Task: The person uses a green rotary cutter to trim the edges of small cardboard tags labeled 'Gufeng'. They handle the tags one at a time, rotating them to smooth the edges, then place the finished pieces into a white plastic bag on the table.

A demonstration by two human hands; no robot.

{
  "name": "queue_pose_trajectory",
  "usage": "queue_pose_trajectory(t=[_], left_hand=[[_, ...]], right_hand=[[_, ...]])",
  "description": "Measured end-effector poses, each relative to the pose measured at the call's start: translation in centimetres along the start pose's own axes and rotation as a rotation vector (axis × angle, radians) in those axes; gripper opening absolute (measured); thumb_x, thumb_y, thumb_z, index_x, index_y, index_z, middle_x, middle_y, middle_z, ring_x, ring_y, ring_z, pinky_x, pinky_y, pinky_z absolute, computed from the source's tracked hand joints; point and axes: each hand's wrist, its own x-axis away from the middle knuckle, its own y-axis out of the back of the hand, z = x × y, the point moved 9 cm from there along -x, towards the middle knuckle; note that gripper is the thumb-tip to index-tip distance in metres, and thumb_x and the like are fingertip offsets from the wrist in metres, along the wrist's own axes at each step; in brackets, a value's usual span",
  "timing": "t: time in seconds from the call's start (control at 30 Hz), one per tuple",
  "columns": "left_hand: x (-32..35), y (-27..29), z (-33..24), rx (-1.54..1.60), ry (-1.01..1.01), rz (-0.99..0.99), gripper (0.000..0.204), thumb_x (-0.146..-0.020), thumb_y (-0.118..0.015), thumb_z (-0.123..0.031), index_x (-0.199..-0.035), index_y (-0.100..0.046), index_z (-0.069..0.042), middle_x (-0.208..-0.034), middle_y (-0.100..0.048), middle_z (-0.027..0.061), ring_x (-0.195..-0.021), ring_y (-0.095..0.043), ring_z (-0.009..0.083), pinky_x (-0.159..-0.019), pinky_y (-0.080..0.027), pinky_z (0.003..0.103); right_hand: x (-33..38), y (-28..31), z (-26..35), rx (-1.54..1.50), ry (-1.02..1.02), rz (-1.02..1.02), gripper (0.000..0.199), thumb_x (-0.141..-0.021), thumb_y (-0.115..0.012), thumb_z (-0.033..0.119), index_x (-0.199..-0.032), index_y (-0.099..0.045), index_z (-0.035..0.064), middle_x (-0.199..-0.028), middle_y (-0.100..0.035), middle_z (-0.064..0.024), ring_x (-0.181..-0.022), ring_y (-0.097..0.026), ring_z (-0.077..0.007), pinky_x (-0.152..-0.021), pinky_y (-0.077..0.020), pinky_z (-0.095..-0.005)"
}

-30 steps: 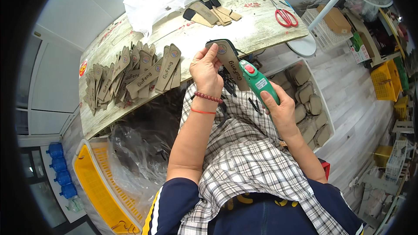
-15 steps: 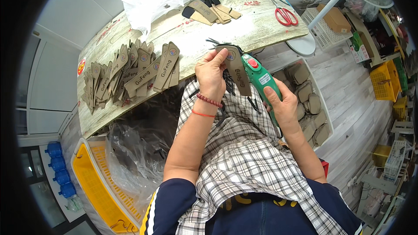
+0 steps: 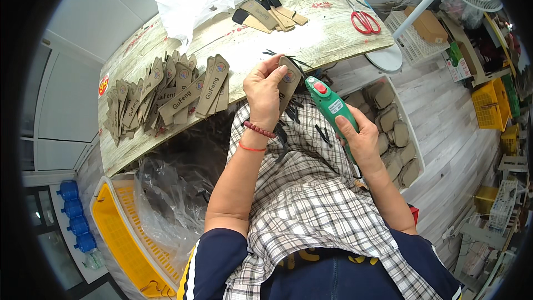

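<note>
Between thumb and fingers, my left hand [image 3: 263, 90] pinches a flat tan piece [image 3: 288, 80] with printed lettering and a round emblem, held just off the table's near edge. Thin black trimmings [image 3: 291, 112] hang and lie below it over my lap. My right hand [image 3: 360, 135] is wrapped round a green handheld power cutter [image 3: 331, 104] with a red button; its head points up and left, apart from the tan piece. What shape the cutter's tip has is hard to make out.
Stacks of similar tan pieces [image 3: 166, 91] line the wooden table's [image 3: 266, 44] near left edge. Further back lie more pieces [image 3: 269, 14], a white plastic bag [image 3: 205, 0] and red scissors [image 3: 365, 22]. A white bin [image 3: 419, 153] of tan pads stands at right, a yellow basket [image 3: 125, 244] at lower left.
My left hand has shifted slightly left with the tan piece, which has turned. The cutter in my right hand has drawn away from its edge and tilted left.
</note>
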Motion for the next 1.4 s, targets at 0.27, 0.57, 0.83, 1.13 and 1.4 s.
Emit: queue_pose_trajectory(t=[0.27,0.57,0.83,1.13,1.4], left_hand=[[-0.3,0.2,0.1,0.036,-0.029,0.043,0.010,-0.082,-0.067,0.007,-0.088,-0.063,0.001,-0.082,-0.067,0.0059,-0.070,-0.062,0.0095,-0.066,-0.051,0.022],[-0.4,-0.2,1.0,-0.020,0.027,0.156,0.008,-0.084,-0.064,0.007,-0.088,-0.063,0.000,-0.083,-0.068,0.0071,-0.071,-0.064,0.0104,-0.067,-0.053,0.023],[-0.5,-1.0,0.4,-0.182,0.108,0.328,0.007,-0.082,-0.066,0.006,-0.085,-0.064,0.000,-0.081,-0.068,0.0052,-0.070,-0.064,0.0100,-0.067,-0.053,0.022],[-3.4,1.9,-2.6,-0.280,0.029,0.233,0.010,-0.081,-0.066,0.004,-0.089,-0.066,-0.002,-0.083,-0.067,0.0031,-0.074,-0.061,0.0092,-0.070,-0.051,0.022],[-11.4,6.4,-9.3,-1.143,-0.600,-0.234,0.032,-0.073,-0.076,-0.015,-0.103,-0.068,-0.008,-0.102,-0.065,0.0091,-0.101,-0.056,0.0263,-0.090,-0.042,0.039]], right_hand=[[-0.1,0.0,0.1,0.003,0.017,0.021,0.051,-0.088,-0.068,0.037,-0.119,-0.060,-0.0026,-0.075,-0.060,-0.0010,-0.058,-0.050,-0.0046,-0.050,-0.0427,-0.0210],[-0.6,-0.1,0.5,-0.002,0.033,0.023,0.048,-0.089,-0.067,0.035,-0.118,-0.060,-0.0024,-0.075,-0.060,-0.0012,-0.057,-0.050,-0.0049,-0.050,-0.0411,-0.0212],[-0.8,0.1,0.5,-0.008,0.021,0.050,0.045,-0.089,-0.068,0.034,-0.116,-0.061,-0.0014,-0.076,-0.060,-0.0006,-0.058,-0.049,-0.0044,-0.050,-0.0406,-0.0205],[-1.1,0.4,0.0,0.006,-0.021,0.026,0.045,-0.089,-0.067,0.033,-0.117,-0.061,-0.0011,-0.076,-0.060,-0.0009,-0.059,-0.051,-0.0045,-0.050,-0.0424,-0.0213],[-1.4,1.0,-1.8,0.020,-0.042,-0.009,0.048,-0.089,-0.067,0.038,-0.119,-0.062,0.0012,-0.076,-0.061,-0.0015,-0.059,-0.052,-0.0051,-0.050,-0.0434,-0.0226]])
